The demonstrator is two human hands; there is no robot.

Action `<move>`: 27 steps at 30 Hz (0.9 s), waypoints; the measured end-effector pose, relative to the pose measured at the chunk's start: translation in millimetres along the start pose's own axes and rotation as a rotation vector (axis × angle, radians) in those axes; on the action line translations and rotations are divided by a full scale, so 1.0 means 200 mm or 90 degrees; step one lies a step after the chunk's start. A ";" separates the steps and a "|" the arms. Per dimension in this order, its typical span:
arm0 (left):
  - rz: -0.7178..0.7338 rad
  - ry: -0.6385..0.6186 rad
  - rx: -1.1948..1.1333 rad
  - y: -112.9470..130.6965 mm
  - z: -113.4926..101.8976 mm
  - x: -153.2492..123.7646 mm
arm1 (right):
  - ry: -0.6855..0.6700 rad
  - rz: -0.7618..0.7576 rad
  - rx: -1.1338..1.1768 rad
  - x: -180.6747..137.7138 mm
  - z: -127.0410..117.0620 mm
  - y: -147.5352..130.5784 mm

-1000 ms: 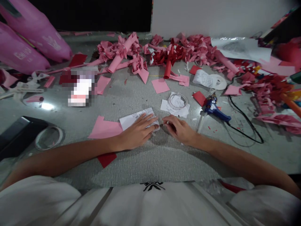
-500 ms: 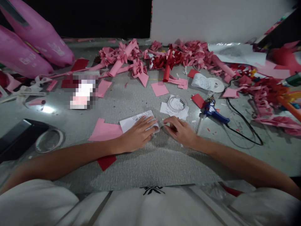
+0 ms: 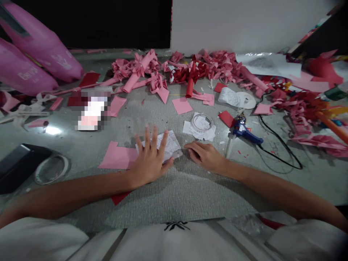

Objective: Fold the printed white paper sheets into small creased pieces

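Observation:
My left hand [image 3: 150,159] lies flat with spread fingers on a white printed paper piece [image 3: 171,144] on the grey table. A pink paper sheet [image 3: 117,157] sits just left of it, and a red paper scrap [image 3: 119,197] pokes out under my left forearm. My right hand [image 3: 206,156] rests on the table just right of the white paper, fingers curled and pressed together near the paper's right corner; what they pinch, if anything, is too small to make out.
A clear tape roll [image 3: 202,121] lies on white scraps beyond my right hand. A blue glue gun [image 3: 246,131] with a black cord [image 3: 280,152] lies to the right. Pink and red paper curls [image 3: 190,69] are heaped at the back. Pink bags [image 3: 35,58] and another tape ring [image 3: 51,169] sit left.
My left hand has turned and spread its fingers, now pointing away from me across the white paper. My right hand has shifted slightly toward the paper's corner.

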State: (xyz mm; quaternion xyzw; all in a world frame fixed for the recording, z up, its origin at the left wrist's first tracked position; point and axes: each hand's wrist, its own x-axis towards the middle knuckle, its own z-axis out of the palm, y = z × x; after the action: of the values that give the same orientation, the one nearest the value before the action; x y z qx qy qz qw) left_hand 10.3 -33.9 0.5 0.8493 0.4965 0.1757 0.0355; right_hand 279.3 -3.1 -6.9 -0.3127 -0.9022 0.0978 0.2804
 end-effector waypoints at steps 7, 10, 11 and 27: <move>0.126 -0.129 -0.061 -0.05 0.02 0.01 | 0.066 0.010 0.039 0.01 -0.03 -0.02; 0.181 -0.152 -0.079 -0.07 0.01 0.05 | 0.032 -0.048 0.057 0.02 -0.03 -0.02; 0.187 -0.153 -0.077 -0.07 0.01 0.05 | 0.000 -0.075 0.059 0.03 -0.03 -0.02; 0.144 -0.082 -0.015 -0.04 0.02 0.02 | -0.165 -0.085 0.045 0.05 -0.03 -0.02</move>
State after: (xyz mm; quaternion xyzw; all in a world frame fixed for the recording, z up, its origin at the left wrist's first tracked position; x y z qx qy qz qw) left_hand 7.6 -26.0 -4.5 0.9091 0.3919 0.1292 0.0572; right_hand 274.3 0.5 2.8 -0.2265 -0.9457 0.1498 0.1785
